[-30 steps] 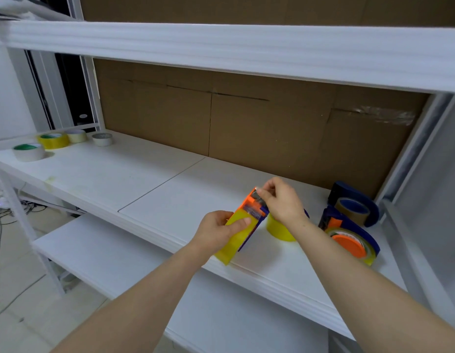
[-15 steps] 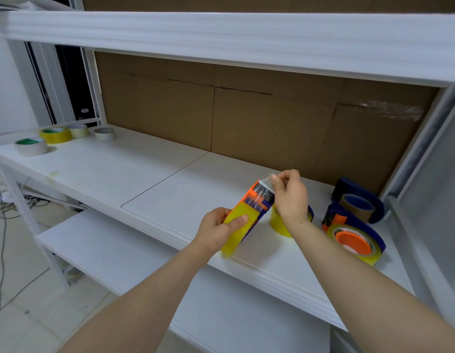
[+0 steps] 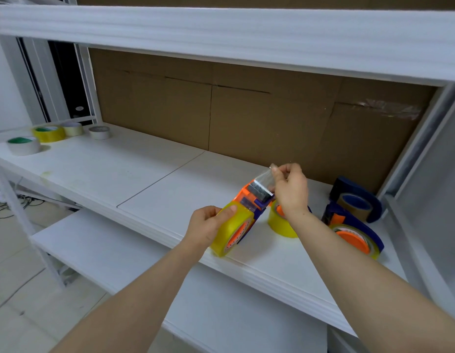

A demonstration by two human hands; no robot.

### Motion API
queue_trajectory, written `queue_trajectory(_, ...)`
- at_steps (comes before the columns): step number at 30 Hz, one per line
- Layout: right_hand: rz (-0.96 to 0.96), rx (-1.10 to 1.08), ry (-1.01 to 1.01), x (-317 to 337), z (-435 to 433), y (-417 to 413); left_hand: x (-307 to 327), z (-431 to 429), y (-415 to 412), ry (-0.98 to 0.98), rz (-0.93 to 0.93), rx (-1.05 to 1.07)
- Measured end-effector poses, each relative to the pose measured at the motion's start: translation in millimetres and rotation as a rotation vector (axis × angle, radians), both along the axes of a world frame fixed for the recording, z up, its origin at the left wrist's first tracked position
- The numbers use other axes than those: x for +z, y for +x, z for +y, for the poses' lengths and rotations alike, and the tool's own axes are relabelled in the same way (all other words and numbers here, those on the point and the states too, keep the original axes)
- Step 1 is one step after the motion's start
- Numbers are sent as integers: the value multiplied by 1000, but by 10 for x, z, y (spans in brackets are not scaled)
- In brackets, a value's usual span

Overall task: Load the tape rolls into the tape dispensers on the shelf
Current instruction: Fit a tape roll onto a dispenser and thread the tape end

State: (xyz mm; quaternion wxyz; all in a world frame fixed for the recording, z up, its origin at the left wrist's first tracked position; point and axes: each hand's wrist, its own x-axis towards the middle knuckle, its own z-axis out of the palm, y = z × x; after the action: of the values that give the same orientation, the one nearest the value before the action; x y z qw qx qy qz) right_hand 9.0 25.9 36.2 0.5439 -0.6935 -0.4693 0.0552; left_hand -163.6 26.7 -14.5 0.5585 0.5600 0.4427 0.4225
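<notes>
The tape end (image 3: 264, 178) now stretches farther past the blade (image 3: 260, 191), pinched by the right hand (image 3: 291, 191); the left hand (image 3: 208, 225) grips the dispenser (image 3: 247, 200) (roll (image 3: 229, 233) seated) over the shelf (image 3: 157, 179); threading looks nearly done, tearing off likely next

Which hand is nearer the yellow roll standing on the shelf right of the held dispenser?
Right. The right hand pinches the tape end just above the yellow roll; the left hand grips the dispenser further left.

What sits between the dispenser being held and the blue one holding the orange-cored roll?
A yellow tape roll on the shelf, partly behind the right wrist; head view.
</notes>
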Motion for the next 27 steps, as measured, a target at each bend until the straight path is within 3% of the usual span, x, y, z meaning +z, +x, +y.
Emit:
queue_trajectory(4, 57, 2, -80, 45, 58, 35, -49, 27, 46, -5, 13, 64)
queue_trajectory(7, 369, 32, -123, 61, 106, 58, -70, 33, 58, -2, 24, 116)
queue_trajectory(10, 756, 76, -291, 1, 107, 74, -102, 35, 67, 4, 13, 145)
queue_trajectory(13, 951, 155, -484, -126, 42, 37, -130, 55, 70, -2, -19, 173)
queue_trajectory(17, 1204, 210, -481, -218, 13, -44, -146, 74, 45, -23, -43, 190)
queue_trajectory(19, 1180, 196, -477, -224, 28, -79, -136, 79, 36, -28, -43, 191)
queue_trajectory(21, 1035, 128, -424, -191, 35, -55, -124, 80, 38, -33, -30, 188)
queue_trajectory(23, 846, 38, -241, -123, 55, -17, -118, 82, 42, -39, -18, 189)
queue_trajectory(25, 694, 106, -125, -59, 28, -50, -111, 73, 52, -31, -13, 190)
queue_trajectory(27, 470, 187, -226, -49, -22, -160, -101, 59, 69, -13, 0, 187)
